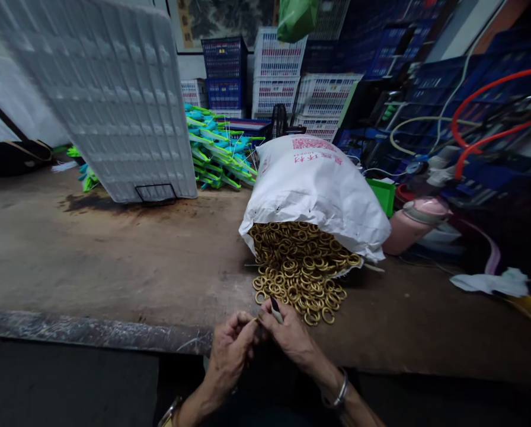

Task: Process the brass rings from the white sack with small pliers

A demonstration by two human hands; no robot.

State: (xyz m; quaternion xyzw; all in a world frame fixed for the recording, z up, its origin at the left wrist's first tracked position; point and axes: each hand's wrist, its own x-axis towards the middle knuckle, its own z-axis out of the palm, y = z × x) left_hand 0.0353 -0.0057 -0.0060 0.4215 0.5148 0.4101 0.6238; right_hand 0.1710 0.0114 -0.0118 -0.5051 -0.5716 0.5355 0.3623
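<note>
Just past the table's front edge, my left hand [230,350] and my right hand [292,335] meet, fingertips close together. A small brass-coloured piece [255,320] shows at the pinched fingers of my left hand; most of it is hidden. My right hand is closed around a small flat blade-like tool [275,309], dark at the top and pale lower down. Right behind my hands lies a heap of brass-coloured rings [292,279]. They spill onto the table from the open mouth of a white woven sack [314,184] that lies on its side.
The brown wooden table [114,255] has a worn front edge. Left stands a translucent ribbed panel [127,107], with green and blue plastic parts [221,148] behind it. A pink bottle [414,222] and red hoses [465,130] are at right. Stacked crates [277,53] line the back.
</note>
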